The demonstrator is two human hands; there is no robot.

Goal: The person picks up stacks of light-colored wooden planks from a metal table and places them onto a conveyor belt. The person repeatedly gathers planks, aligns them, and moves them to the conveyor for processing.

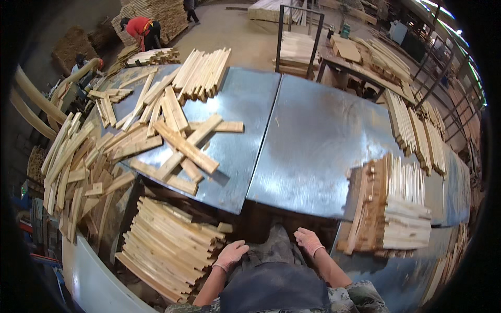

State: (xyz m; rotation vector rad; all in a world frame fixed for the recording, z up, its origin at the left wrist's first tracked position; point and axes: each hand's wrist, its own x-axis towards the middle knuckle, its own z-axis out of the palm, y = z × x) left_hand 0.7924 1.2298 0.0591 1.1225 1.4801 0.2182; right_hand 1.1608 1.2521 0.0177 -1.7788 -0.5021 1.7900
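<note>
My left hand (232, 254), in a pale glove, hovers by the left side of my dark apron (274, 284). Its fingers are loosely bent, with nothing visible in them. Close to it on the left lies a stack of wooden strips (172, 245), set lower than the metal tabletop. On the apron's other side is my right hand (308, 241), gloved too, fingers slightly bent and apart, holding nothing that shows. A sheet-metal table (313, 141) stretches in front of both hands. Farther right, a block of stacked strips (407, 219) rests on the metal.
A loose jumble of wooden strips (130, 143) covers the table's left part, some jutting over its edge. Behind it sits a neat strip bundle (203, 73). More bundles (402, 122) line the right side. A person in red (140, 27) bends over wood at the far left.
</note>
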